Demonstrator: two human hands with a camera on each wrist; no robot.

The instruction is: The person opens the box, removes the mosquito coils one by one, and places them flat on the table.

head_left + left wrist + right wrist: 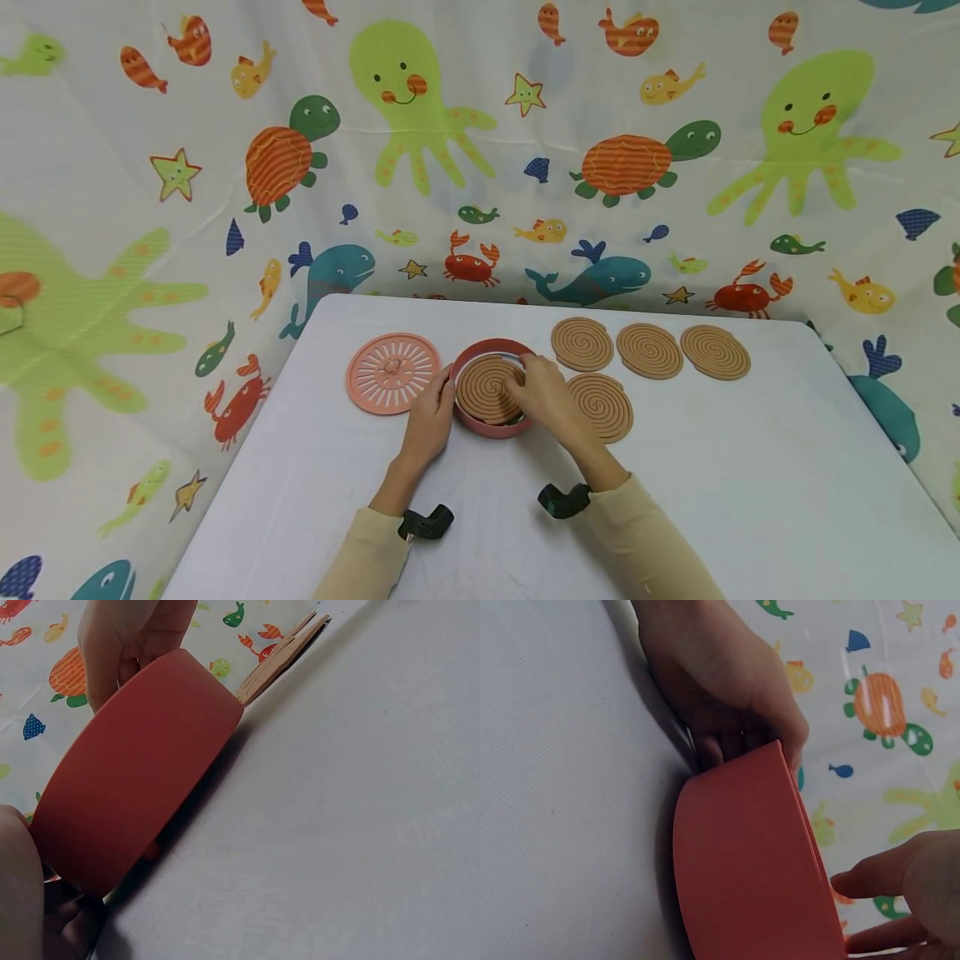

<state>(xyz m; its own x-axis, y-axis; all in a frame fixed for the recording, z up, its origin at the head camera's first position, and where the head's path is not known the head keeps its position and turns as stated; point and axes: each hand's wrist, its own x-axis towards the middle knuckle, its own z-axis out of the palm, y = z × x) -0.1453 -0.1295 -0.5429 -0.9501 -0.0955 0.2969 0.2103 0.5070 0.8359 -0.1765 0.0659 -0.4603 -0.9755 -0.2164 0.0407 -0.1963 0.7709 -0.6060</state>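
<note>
A round red tin point(492, 431) stands on the table with a brown mosquito coil point(487, 387) lying inside its rim. My left hand point(430, 418) grips the tin's left side, thumb up at the rim and fingers curled low against the wall in the right wrist view. Over the opposite rim reaches my right hand point(549, 393), which pinches the coil at its right edge, the thumb on its face. Its fingertips are hidden behind the tin's wall point(142, 757) in the left wrist view.
Left of the tin lies a pink slotted lid point(392, 373) with a small knob. Several more coils lie at the right, the nearest point(602, 407) partly behind my right forearm. A sea-animal curtain point(465, 150) hangs behind the white table point(720, 483).
</note>
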